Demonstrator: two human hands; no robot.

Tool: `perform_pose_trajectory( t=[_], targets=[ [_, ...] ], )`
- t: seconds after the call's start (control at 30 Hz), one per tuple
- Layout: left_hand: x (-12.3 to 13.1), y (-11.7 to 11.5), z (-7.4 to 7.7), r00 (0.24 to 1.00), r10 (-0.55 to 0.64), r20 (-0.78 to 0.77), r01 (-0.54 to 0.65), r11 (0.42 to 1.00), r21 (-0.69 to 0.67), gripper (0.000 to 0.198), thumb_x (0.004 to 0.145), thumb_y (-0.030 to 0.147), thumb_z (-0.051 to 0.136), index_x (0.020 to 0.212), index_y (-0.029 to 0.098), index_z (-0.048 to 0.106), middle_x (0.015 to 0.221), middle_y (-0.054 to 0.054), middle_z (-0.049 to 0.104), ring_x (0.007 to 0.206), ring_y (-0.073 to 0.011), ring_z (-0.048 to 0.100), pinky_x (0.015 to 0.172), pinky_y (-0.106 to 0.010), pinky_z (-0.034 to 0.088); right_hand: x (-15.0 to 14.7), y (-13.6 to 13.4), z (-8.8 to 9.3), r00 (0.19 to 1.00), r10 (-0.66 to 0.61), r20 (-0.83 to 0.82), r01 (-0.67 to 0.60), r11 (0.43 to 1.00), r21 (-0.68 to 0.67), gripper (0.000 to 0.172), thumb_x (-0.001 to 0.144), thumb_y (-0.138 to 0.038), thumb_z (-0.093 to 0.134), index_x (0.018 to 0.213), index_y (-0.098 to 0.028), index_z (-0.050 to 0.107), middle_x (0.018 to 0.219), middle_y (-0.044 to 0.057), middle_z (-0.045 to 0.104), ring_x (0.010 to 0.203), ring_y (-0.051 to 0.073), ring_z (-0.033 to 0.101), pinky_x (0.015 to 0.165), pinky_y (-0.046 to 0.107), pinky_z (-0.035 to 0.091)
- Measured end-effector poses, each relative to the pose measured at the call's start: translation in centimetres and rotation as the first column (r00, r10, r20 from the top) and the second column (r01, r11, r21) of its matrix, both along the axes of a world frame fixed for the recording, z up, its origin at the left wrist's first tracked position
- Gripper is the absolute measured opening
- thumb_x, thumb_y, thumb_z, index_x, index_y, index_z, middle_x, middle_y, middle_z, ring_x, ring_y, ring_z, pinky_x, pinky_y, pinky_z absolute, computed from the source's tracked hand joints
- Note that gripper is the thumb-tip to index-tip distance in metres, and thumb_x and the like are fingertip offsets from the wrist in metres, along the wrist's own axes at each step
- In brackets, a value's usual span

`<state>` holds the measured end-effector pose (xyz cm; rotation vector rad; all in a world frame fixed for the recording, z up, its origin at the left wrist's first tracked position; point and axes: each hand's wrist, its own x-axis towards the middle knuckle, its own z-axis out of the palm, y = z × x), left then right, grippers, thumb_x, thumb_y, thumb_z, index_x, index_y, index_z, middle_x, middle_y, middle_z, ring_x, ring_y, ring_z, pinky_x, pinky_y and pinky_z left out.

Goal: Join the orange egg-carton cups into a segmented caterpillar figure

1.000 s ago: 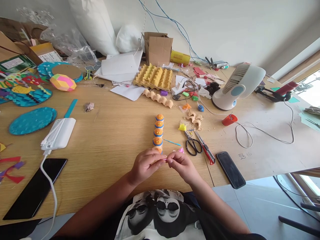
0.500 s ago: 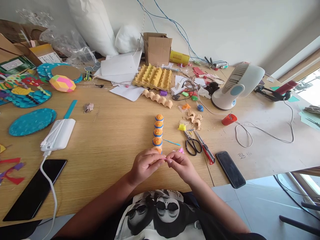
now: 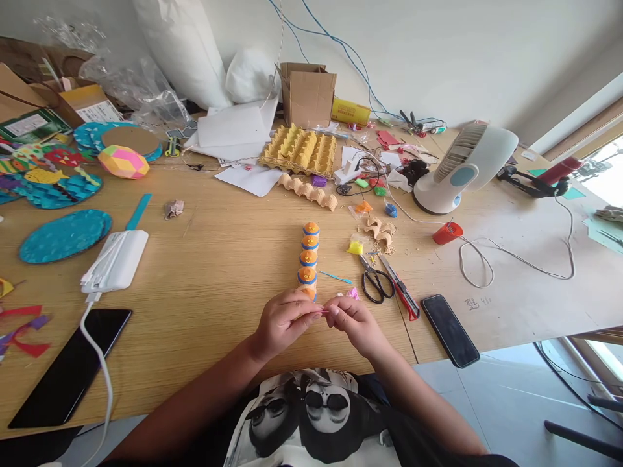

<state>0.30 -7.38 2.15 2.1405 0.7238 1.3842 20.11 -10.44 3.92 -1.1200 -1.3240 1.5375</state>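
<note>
Between the fingertips of both hands is a thin strand of pink clay [image 3: 324, 312]. My left hand [image 3: 288, 319] pinches one end and my right hand [image 3: 351, 319] the other, low over the table's front. Just beyond them a row of egg-carton bumps [image 3: 308, 258] runs away from me, each with an orange top, a blue band and small yellow marks like a face. The nearest bump is partly hidden by my left fingers. Beside the row lie a thin blue stick [image 3: 335, 277] and a pink clay packet [image 3: 352, 294], partly behind my right hand.
Right of the row lie black-handled scissors [image 3: 376, 284], a red utility knife [image 3: 405, 295], a yellow clay packet [image 3: 355, 248] and a phone [image 3: 450, 331]. Farther back are a yellow egg tray [image 3: 298, 150] and a white fan [image 3: 462, 170]. A power bank [image 3: 119, 263] sits left.
The pink strand shows a little more between my fingertips, which have drawn slightly apart. The whole view has shifted a few pixels; nothing else has visibly moved.
</note>
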Motion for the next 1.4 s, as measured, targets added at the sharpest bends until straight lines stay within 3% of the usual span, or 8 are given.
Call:
perform_pose_trajectory(
  t=[0.17,0.43,0.73,0.93,1.17,1.4],
  targets=[
    [0.1,-0.06,-0.01,1.0,0.014,0.007,-0.014,1.0,-0.005,0.009,0.092,0.015,0.069,0.098,0.019,0.075,0.085,-0.003,0.075,0.078,-0.0127,0.071,0.075,-0.023,0.06,-0.16,-0.01,-0.38,0.999,-0.002,-0.045,0.002,1.0,0.003,0.038,0.086,-0.056,0.072,0.085,-0.019,0.067,0.073,0.0,0.057,0.068,0.014,0.048,0.065,0.028,0.04],
    [-0.02,0.0,-0.26,1.0,0.025,-0.016,-0.024,1.0,0.016,0.019,0.089,0.02,0.074,0.108,0.019,0.074,0.094,-0.005,0.077,0.088,-0.0154,0.074,0.084,-0.025,0.061,-0.08,0.06,-0.24,0.999,-0.05,-0.006,0.051,0.998,0.026,0.039,0.087,-0.057,0.071,0.079,-0.019,0.065,0.073,0.001,0.058,0.068,0.015,0.048,0.065,0.029,0.04],
    [-0.02,0.04,-0.24,1.0,-0.015,0.012,0.016,0.999,-0.03,0.007,0.091,0.014,0.07,0.096,0.019,0.073,0.085,-0.002,0.074,0.079,-0.0121,0.069,0.075,-0.023,0.057,0.11,0.12,-0.2,0.999,-0.003,0.038,0.002,0.999,0.041,0.046,0.091,-0.059,0.065,0.07,-0.018,0.061,0.07,0.002,0.058,0.07,0.015,0.051,0.068,0.029,0.041],
    [0.0,0.04,-0.41,0.999,-0.022,0.027,0.022,1.0,-0.012,0.01,0.09,0.013,0.071,0.097,0.02,0.074,0.086,-0.002,0.074,0.078,-0.0125,0.069,0.075,-0.024,0.058,-0.21,0.17,-0.24,1.0,0.0,-0.019,0.001,1.0,0.029,0.04,0.088,-0.057,0.069,0.08,-0.018,0.064,0.071,0.0,0.055,0.067,0.013,0.047,0.065,0.027,0.04],
    [-0.05,0.04,-0.26,1.0,0.01,0.008,-0.01,1.0,-0.029,0.02,0.089,0.021,0.074,0.109,0.02,0.074,0.095,-0.005,0.077,0.087,-0.015,0.073,0.08,-0.024,0.06,-0.13,0.22,-0.4,0.999,-0.045,0.007,0.044,0.999,0.03,0.044,0.088,-0.06,0.068,0.076,-0.019,0.062,0.07,0.0,0.056,0.067,0.014,0.047,0.065,0.027,0.04],
    [-0.01,0.01,-0.54,1.0,0.0,0.004,0.0,0.999,-0.036,0.013,0.09,0.013,0.072,0.1,0.019,0.075,0.088,-0.002,0.075,0.081,-0.0122,0.071,0.078,-0.022,0.059,-0.05,0.2,-0.32,0.998,-0.046,0.042,0.044,0.998,0.043,0.046,0.089,-0.061,0.066,0.072,-0.019,0.062,0.069,0.001,0.056,0.067,0.014,0.048,0.065,0.028,0.04]
  ],
)
